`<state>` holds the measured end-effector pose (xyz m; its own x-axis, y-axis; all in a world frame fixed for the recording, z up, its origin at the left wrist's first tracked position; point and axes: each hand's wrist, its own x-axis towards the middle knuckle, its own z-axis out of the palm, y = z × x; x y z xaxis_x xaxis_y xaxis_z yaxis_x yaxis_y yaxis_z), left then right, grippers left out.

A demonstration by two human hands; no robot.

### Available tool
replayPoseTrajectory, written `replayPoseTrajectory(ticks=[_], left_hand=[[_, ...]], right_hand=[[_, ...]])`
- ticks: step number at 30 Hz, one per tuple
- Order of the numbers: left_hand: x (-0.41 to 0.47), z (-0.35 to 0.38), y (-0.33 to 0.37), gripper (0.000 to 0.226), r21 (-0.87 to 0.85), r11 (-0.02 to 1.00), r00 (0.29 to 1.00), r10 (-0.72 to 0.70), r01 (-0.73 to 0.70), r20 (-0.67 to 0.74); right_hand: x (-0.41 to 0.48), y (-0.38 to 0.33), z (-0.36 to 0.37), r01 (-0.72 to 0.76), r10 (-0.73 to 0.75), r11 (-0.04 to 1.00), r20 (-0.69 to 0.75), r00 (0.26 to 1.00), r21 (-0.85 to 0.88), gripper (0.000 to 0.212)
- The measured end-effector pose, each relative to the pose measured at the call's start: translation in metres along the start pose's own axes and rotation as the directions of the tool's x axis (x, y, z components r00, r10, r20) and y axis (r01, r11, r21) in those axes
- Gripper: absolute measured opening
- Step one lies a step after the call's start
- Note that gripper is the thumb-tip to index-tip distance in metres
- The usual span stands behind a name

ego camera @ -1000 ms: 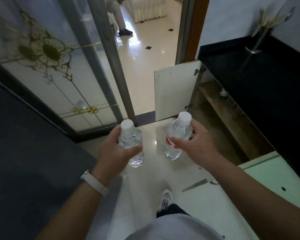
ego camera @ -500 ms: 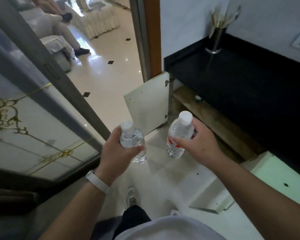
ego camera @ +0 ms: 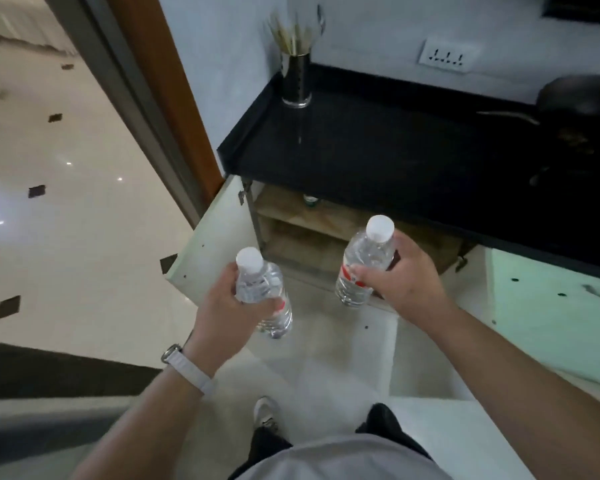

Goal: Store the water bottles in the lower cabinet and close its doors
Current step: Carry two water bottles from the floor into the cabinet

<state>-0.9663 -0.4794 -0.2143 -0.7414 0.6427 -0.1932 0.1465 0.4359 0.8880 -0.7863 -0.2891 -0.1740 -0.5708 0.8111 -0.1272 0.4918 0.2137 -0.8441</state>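
I hold two clear water bottles with white caps, one in each hand. My left hand [ego camera: 227, 315] grips the left water bottle [ego camera: 261, 289] around its middle. My right hand [ego camera: 400, 284] grips the right water bottle [ego camera: 362, 261], which has a red label band. Both bottles hang upright in front of the open lower cabinet [ego camera: 312, 233], whose wooden shelves show under the black countertop [ego camera: 378, 157]. The cabinet's left door [ego camera: 215, 240] and right door [ego camera: 548, 306] both stand open. A small bottle with a green cap [ego camera: 309, 199] sits on the upper shelf inside.
A metal holder with chopsticks [ego camera: 296, 77] stands at the countertop's back left corner. A dark pan [ego camera: 579, 102] rests at the right, a wall socket [ego camera: 447, 57] above it. A doorway with a brown frame [ego camera: 167, 95] opens left onto a glossy tiled floor [ego camera: 66, 202].
My view has swung right and nearer to the cabinet, so the countertop and shelves now fill more of the frame. Both hands keep their bottles, now closer to the cabinet opening.
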Motion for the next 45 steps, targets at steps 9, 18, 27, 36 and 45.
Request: replayPoseTrajectory(ticks=[9, 18, 27, 36, 45], left_hand=[[0.074, -0.014, -0.007, 0.057, 0.029, 0.989, 0.962, 0.133, -0.144, 0.238], [0.110, 0.019, 0.000, 0.057, 0.065, 0.985, 0.941, 0.130, -0.158, 0.312], [0.142, 0.062, -0.012, 0.052, 0.134, 0.988, 0.960, 0.038, -0.078, 0.277], [0.193, 0.107, -0.051, 0.054, 0.216, 0.975, 0.958, -0.005, -0.060, 0.288], [0.284, 0.180, -0.144, 0.065, 0.184, 0.975, 0.925, 0.049, -0.126, 0.376]], right_hand=[[-0.009, -0.017, 0.015, -0.130, 0.127, 0.992, -0.173, 0.977, -0.006, 0.044], [0.017, 0.012, 0.015, -0.197, 0.200, 0.980, -0.215, 0.956, 0.035, 0.049], [0.071, 0.068, 0.020, -0.240, 0.249, 0.967, -0.110, 0.962, 0.084, 0.052], [0.124, 0.131, 0.045, -0.299, 0.307, 0.948, -0.064, 0.950, 0.110, 0.054], [0.189, 0.226, 0.115, -0.285, 0.302, 0.952, -0.214, 0.929, 0.108, 0.062]])
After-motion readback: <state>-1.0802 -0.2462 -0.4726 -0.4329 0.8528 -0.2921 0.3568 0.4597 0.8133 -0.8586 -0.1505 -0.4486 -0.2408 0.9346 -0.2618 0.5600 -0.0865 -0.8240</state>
